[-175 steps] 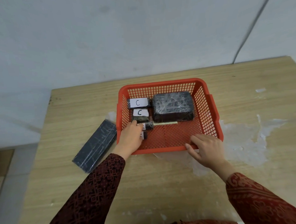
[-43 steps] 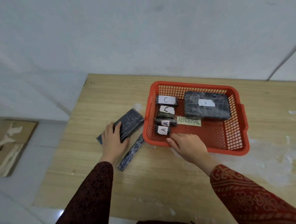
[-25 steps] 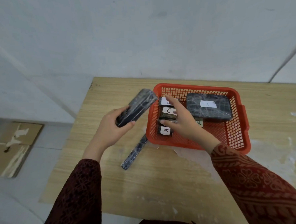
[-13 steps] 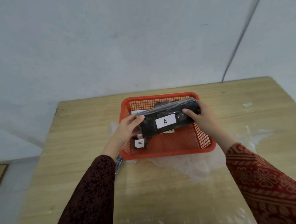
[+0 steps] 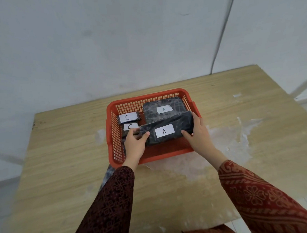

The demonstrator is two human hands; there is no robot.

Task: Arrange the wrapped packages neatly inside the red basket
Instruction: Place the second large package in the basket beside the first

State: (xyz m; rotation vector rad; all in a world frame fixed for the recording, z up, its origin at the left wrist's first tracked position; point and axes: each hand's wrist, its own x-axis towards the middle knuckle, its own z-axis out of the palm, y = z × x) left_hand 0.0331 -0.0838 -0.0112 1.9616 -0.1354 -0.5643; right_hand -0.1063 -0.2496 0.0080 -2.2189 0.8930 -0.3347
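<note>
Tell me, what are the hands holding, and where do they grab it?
Both hands hold the long black package labelled A: left hand at its left end, right hand at its right end.

A long black package (image 5: 167, 131) labelled A is gripped at both ends by the left hand (image 5: 134, 145) and right hand (image 5: 198, 137) inside the red basket (image 5: 151, 156). Behind it, a larger package (image 5: 163, 110) and two small C-labelled packages (image 5: 128, 117) are seen.

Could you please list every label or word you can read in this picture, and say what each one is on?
"A": white label on the long package held by both hands.
"A": faint, on the large package at the basket's far right.
"C": on the small package at far left.
"C": partly hidden, on the second small package.
</note>
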